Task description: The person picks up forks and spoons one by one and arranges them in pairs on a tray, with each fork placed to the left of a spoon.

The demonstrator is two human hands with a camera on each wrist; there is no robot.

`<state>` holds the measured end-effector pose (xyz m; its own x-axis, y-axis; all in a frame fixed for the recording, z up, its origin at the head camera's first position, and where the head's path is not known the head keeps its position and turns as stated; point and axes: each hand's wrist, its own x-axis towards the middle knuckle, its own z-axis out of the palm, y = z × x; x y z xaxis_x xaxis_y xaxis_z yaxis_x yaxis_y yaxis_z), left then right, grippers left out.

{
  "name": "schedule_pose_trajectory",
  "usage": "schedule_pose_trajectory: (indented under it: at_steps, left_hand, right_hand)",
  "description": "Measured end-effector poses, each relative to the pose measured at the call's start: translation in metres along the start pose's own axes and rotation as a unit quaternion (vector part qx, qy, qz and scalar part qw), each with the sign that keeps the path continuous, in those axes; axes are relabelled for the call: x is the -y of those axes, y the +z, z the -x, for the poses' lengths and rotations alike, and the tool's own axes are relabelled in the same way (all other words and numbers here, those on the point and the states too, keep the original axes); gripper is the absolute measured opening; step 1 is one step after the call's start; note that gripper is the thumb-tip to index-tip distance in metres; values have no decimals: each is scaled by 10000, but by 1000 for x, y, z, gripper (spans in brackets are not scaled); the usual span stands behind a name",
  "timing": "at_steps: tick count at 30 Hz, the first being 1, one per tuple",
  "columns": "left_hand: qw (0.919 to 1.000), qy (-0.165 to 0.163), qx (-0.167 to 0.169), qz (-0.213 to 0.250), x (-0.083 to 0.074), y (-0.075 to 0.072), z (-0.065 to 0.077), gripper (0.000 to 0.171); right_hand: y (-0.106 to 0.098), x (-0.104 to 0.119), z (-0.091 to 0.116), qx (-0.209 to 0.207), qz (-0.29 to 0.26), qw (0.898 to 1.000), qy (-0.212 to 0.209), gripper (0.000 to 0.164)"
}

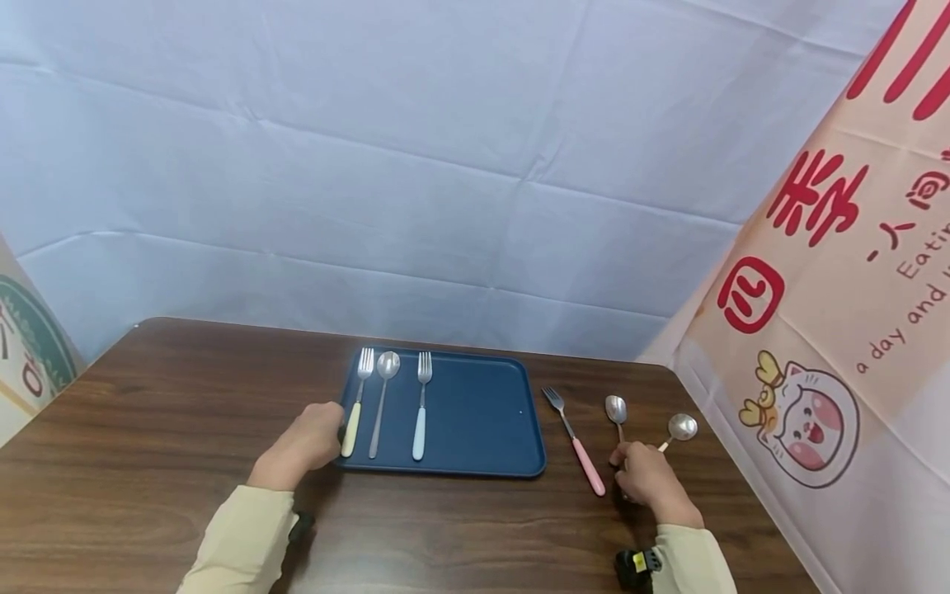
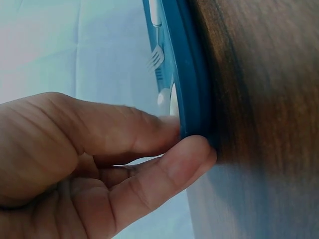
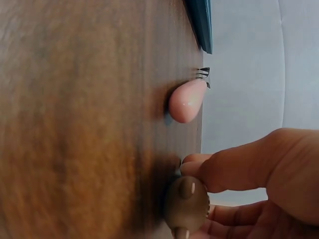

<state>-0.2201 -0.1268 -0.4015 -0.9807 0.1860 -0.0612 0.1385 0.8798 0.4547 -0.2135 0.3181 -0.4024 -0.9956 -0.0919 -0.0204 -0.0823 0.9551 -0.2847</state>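
Observation:
My left hand (image 1: pixel 315 433) pinches the left rim of a blue tray (image 1: pixel 475 412), thumb on top and a finger beneath, as the left wrist view shows. On the tray lie a yellow-handled fork (image 1: pixel 355 421), a metal spoon (image 1: pixel 380 404) and a light-blue-handled fork (image 1: pixel 419 421). Right of the tray, my right hand (image 1: pixel 647 474) holds a spoon (image 1: pixel 616 408) by its handle, bowl pointing away from me. The rounded brown handle end (image 3: pixel 185 206) shows beside the thumb in the right wrist view. A pink-handled fork (image 1: pixel 582 454) lies between the tray and this hand.
A second spoon with a round bowl (image 1: pixel 682 426) lies just right of the right hand, its handle partly hidden. The brown wooden table (image 1: pixel 171 429) meets a pale cloth backdrop (image 1: pixel 371 165) at the back. A printed banner (image 1: pixel 831 330) hangs along the right edge.

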Motion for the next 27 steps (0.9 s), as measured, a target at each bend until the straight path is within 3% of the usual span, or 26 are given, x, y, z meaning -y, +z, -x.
schedule_pose_trajectory:
  at_steps: [11, 27]
  left_hand:
    - [9998, 104, -55, -140, 0, -1, 0, 16]
    - [9999, -54, 52, -107, 2, 1, -3, 20]
  right_hand:
    - [1, -1, 1, -52, -169, 9998, 62, 20]
    - [0, 0, 1, -59, -255, 9995, 167, 19]
